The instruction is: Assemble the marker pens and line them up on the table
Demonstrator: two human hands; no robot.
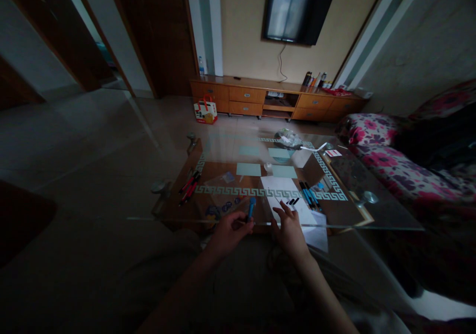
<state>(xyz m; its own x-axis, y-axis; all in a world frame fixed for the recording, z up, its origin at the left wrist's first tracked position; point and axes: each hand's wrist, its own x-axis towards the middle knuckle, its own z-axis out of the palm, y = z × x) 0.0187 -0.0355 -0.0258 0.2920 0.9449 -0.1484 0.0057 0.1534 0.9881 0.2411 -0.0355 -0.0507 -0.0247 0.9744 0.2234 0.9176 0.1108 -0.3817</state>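
Observation:
My left hand (231,231) is closed around a blue pen barrel (251,208), which stands nearly upright between thumb and fingers at the near edge of the glass table. My right hand (289,227) hovers over the white paper (282,184) with its fingers apart. A thin line shows just beyond its fingertips, too faint to name. Small dark pen caps (293,201) lie on the paper by that hand. Right of the paper is a row of blue and black pens (310,195). Red and black pens (189,188) lie at the table's left side.
The glass table (386,220) has a patterned border and metal supports. A clear plastic bag (288,139) sits at its far side, near a red-and-white card (333,153). Behind stand a carton bag (205,111) and a wooden TV cabinet (245,95). A flowered sofa (383,150) is at right.

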